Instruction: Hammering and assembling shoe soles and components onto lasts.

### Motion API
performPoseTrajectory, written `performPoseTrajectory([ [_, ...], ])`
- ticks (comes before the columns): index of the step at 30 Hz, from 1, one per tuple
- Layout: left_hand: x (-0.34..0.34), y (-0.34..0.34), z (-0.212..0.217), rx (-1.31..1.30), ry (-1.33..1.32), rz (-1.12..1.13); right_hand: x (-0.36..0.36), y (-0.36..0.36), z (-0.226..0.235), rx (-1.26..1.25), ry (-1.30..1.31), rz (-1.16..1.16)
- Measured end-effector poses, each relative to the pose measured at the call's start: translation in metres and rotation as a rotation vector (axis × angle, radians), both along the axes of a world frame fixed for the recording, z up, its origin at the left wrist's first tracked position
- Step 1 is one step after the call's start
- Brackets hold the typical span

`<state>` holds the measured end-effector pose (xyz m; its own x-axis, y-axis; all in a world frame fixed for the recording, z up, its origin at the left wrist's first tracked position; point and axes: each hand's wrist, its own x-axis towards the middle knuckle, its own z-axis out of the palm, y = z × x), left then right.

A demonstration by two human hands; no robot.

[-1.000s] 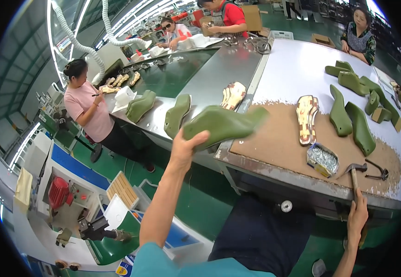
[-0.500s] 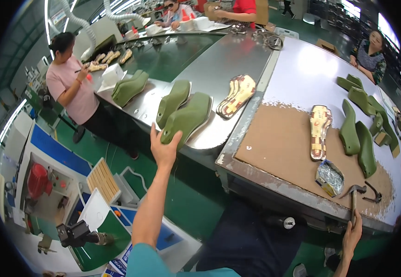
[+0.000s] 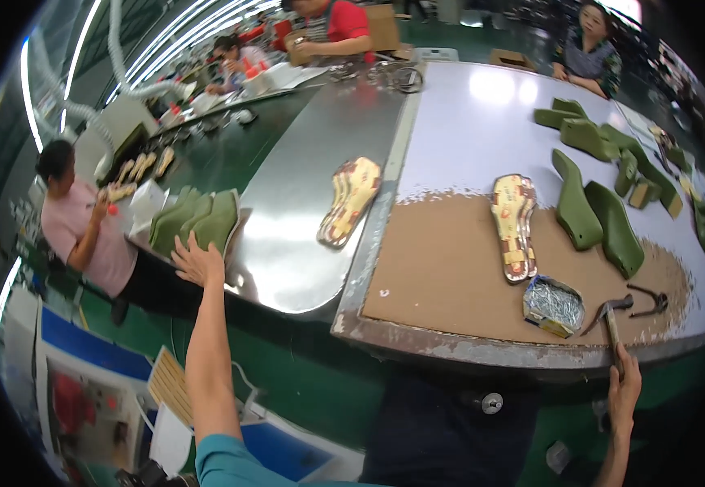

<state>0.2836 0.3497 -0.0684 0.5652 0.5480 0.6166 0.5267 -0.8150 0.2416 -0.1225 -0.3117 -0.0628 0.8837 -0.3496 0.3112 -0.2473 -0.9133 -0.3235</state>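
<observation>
My left hand (image 3: 196, 264) reaches out with its fingers spread against the near ends of several green shoe lasts (image 3: 221, 217), which stand close together at the left end of the metal tabletop (image 3: 283, 268). It is not wrapped round any of them. At the right, my right hand (image 3: 626, 381) is closed round the handle of a hammer (image 3: 612, 321), whose head rests over the brown board by the table's front edge. Beside the hammer lie dark pincers (image 3: 649, 302) and an open box of nails (image 3: 554, 306).
Stacked insoles (image 3: 350, 201) lie on the metal top, with more insoles (image 3: 514, 227) on the brown board (image 3: 442, 260). Loose green lasts (image 3: 612, 231) cover the right side. A person in pink (image 3: 92, 219) works at the left; other people stand across the tables.
My left hand has pushed the two nearer lasts leftward along the metal top, up against the others, and its fingers have spread off them. My right hand still holds the hammer. The view has turned.
</observation>
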Motion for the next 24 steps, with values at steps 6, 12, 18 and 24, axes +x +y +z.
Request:
performPoseTrajectory([
  [6, 0.005, -0.152, 0.0, 0.057, -0.073, -1.0, 0.001, 0.005, -0.003, 0.119, 0.001, -0.105],
  [12, 0.038, -0.207, -0.02, 0.147, 0.197, -1.024, -0.004, 0.017, 0.004, 0.002, -0.024, -0.125],
  [18, 0.045, -0.182, -0.001, -0.027, 0.097, -0.981, 0.072, 0.013, 0.03, -0.016, -0.289, -0.06],
  [24, 0.004, -0.2, 0.028, -1.055, -0.289, -1.083, 0.211, -0.023, -0.006, -0.185, -0.318, 0.001],
])
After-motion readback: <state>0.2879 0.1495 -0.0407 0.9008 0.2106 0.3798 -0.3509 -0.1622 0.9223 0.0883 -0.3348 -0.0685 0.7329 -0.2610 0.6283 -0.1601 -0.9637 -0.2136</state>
